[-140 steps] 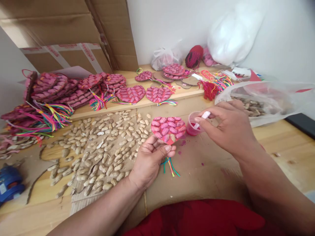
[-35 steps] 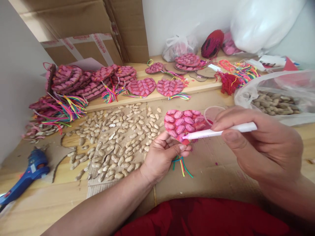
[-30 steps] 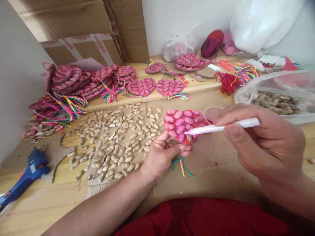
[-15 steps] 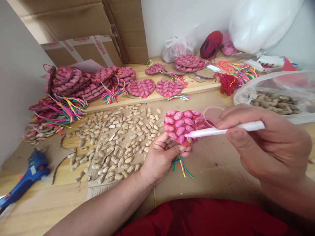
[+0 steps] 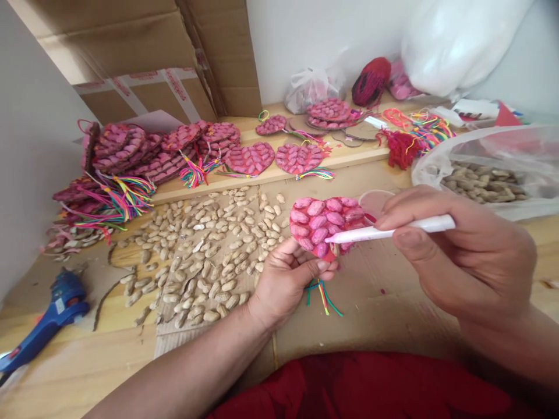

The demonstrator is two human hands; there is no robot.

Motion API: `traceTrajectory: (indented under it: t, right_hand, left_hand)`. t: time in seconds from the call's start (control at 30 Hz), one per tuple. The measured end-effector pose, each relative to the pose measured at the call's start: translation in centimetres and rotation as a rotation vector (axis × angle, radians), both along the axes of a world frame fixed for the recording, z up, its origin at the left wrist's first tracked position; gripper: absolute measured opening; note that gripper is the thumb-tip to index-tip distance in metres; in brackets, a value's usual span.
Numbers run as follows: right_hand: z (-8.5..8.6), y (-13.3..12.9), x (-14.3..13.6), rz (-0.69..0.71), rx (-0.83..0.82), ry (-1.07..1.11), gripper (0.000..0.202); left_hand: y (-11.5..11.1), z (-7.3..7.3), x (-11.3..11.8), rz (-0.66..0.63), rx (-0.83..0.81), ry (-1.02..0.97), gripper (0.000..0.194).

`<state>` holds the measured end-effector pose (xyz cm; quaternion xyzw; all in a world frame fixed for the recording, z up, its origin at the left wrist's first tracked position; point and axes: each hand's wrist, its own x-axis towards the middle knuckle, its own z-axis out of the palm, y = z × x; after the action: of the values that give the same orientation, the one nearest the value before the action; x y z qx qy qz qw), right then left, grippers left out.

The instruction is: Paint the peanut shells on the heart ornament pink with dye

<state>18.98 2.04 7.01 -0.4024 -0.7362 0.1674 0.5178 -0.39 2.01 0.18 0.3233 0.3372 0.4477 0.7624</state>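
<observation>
My left hand [image 5: 292,276] grips a red heart-shaped plaque [image 5: 325,224] by its lower point, thumb in front. Rows of pink-coloured peanuts cover the plaque, and one peanut near its tip still shows brown. Coloured cords [image 5: 323,297] hang below it. In my right hand [image 5: 463,250] is a white marker pen [image 5: 393,228], pinched between thumb and fingers. Its pinkish tip meets a peanut at the lower left of the heart. Behind my right fingers a clear plastic cup [image 5: 375,203] with something dark pink inside is partly hidden.
Loose peanuts [image 5: 213,262] lie on cardboard at the left, beside a blue glue gun [image 5: 59,314]. Finished-looking peanut hearts [image 5: 251,157] and a tasselled pile [image 5: 131,151] line the back. A plastic bag of peanuts [image 5: 484,180] sits at the right, near red yarn [image 5: 404,145].
My right hand and the marker have shifted slightly left, the tip moving a little across the lower-left peanuts. The left hand keeps its hold on the plaque.
</observation>
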Motion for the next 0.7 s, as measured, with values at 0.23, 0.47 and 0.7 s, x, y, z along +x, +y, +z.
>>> traceTrajectory:
  t: [0.23, 0.47, 0.7]
  right_hand:
    - [0.09, -0.04, -0.13, -0.01, 0.0, -0.011, 0.013]
    - [-0.32, -0.11, -0.42, -0.091, 0.091, -0.088, 0.017]
    - [-0.16, -0.3, -0.33, -0.193, 0.126, -0.159, 0.011]
  left_hand:
    - [-0.03, 0.07, 0.03, 0.001, 0.015, 0.018, 0.025]
    - [0.08, 0.39, 0.19, 0.041, 0.017, 0.056, 0.025]
    - [0.02, -0.18, 0.13, 0.052, 0.014, -0.003, 0.028]
